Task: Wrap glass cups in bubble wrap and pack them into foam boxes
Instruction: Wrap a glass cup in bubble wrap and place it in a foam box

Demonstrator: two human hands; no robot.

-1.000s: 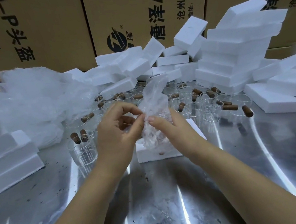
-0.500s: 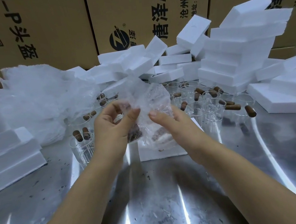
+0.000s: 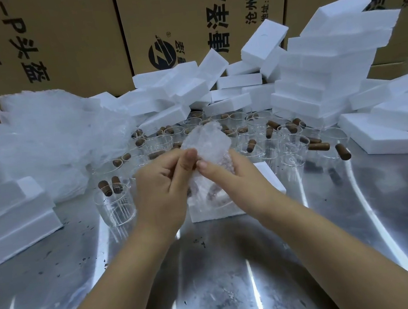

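- At the far left, stacked foam slabs [image 3: 11,218] sit on the shiny metal table [image 3: 214,282], and a loose heap of bubble wrap [image 3: 53,138] is piled behind them.
- Just right of that, a clear glass cup [image 3: 115,207] stands upright with two brown corks [image 3: 110,187] resting on its rim.
- The left hand [image 3: 161,185] is curled, thumb and fingers pinching the edge of the wrapped bundle [image 3: 208,159].
- The bundle, bubble wrap with something brown showing through it, is held between both hands, over a foam box [image 3: 265,174] lying on the table.
- The right hand [image 3: 234,178] cups the bundle from the other side, thumb pressed onto the wrap near the left thumb.
- Behind the hands, many empty glass cups [image 3: 292,142] stand crowded together, corks scattered among them.
- To the right, a leaning stack of foam boxes [image 3: 328,60] rises before printed cardboard cartons [image 3: 192,13].
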